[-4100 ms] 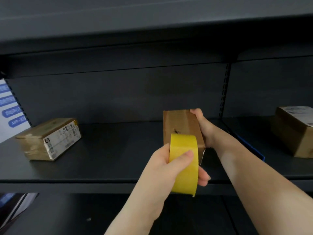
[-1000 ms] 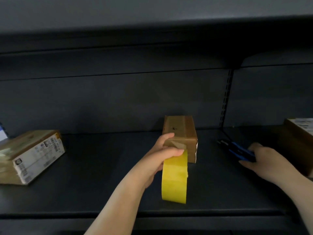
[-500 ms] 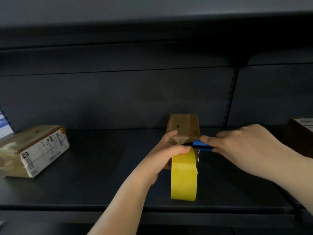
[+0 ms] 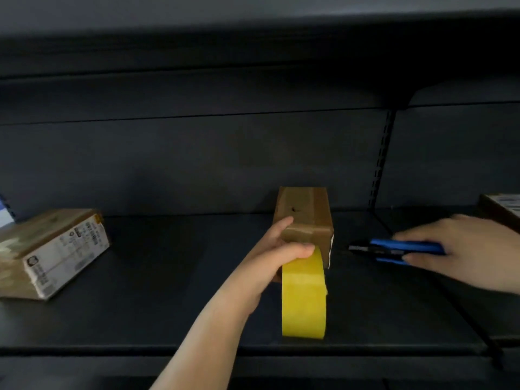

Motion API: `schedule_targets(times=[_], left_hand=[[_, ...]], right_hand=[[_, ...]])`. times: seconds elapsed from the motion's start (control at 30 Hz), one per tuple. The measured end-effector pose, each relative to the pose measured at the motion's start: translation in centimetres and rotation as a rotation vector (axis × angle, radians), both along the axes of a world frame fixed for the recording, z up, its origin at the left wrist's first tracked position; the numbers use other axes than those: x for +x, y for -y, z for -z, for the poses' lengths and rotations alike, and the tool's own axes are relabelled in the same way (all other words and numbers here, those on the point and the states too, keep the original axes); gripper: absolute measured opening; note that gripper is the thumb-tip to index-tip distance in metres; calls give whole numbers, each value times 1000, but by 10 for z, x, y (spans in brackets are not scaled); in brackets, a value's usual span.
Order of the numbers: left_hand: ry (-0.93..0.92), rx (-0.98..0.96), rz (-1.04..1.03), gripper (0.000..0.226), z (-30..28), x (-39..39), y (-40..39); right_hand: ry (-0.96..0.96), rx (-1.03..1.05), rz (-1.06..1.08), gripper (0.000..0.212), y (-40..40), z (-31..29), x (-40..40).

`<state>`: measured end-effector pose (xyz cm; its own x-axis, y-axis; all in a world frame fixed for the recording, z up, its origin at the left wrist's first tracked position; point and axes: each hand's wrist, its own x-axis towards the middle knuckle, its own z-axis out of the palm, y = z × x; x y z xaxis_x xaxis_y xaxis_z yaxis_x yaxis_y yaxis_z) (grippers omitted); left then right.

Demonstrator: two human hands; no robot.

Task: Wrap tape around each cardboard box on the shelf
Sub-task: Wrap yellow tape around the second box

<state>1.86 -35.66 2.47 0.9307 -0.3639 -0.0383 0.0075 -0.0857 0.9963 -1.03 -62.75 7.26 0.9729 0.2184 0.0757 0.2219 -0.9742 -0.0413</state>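
On the dark, matte metal shelf (image 4: 168, 277), the left hand (image 4: 277, 256) curls its fingers (image 4: 299, 249) over the top of a smooth yellow tape roll (image 4: 304, 299) standing on edge against the near end of a small, oblong cardboard box (image 4: 305, 218) mid-shelf. The right hand (image 4: 461, 249), nearer the shelf's right edge, grips a slim blue plastic cutter (image 4: 405, 250), fingers clamped on it. A flat labelled box (image 4: 47, 251) lies toward the left edge.

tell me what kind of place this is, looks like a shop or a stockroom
Probably a stockroom or shop shelving bay: dark metal shelf with a slotted upright, and labelled cardboard boxes set along it. A roll of yellow tape suggests packing work.
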Motion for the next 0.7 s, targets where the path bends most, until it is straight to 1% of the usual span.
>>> schedule_targets(times=[0.03, 0.07, 0.1, 0.2, 0.27, 0.3, 0.37, 0.4, 0.43, 0.47, 0.5, 0.53, 0.57, 0.6, 0.67, 0.7], left_hand=[[-4, -4, 0, 83, 1, 0, 0], [-7, -10, -1, 82, 2, 0, 0], [-10, -18, -4, 83, 2, 0, 1], [-26, -32, -9, 83, 2, 0, 1], [-34, -33, -7, 75, 2, 0, 1], [-34, -30, -8, 72, 2, -1, 1], [-39, -31, -17, 70, 2, -1, 1], [-38, -28, -21, 70, 2, -2, 2], [-35, -25, -24, 70, 1, -2, 2], [-33, -20, -26, 71, 1, -2, 2], [-31, -13, -26, 73, 0, -3, 3], [-28, -4, -25, 76, -1, -3, 3], [-24, -1, -26, 78, -2, -4, 3], [-24, 0, -30, 77, -2, -4, 3], [-19, 1, -28, 75, -1, -5, 3], [-20, -11, -21, 80, 0, -5, 2]], right_hand=[[-32, 181, 62, 28, 10, 11, 4], [-32, 290, 120, 24, 18, 24, 8], [-37, 322, 159, 23, 23, 36, 12], [-60, 324, 238, 25, 22, 63, 22], [-43, 337, 261, 28, 16, 66, 26], [-54, 303, 265, 29, 12, 65, 28], [-65, 166, 257, 34, 3, 62, 32], [-23, 128, 252, 38, -5, 57, 33], [58, 151, 234, 45, -14, 50, 34], [152, 257, 184, 54, -26, 42, 36], [239, 396, 94, 64, -40, 34, 39], [280, 479, -22, 73, -55, 28, 43], [260, 477, -128, 79, -71, 22, 49], [214, 405, -208, 80, -85, 20, 55], [133, 240, -278, 72, -106, 27, 69], [120, 217, -273, 69, -111, 31, 75]])
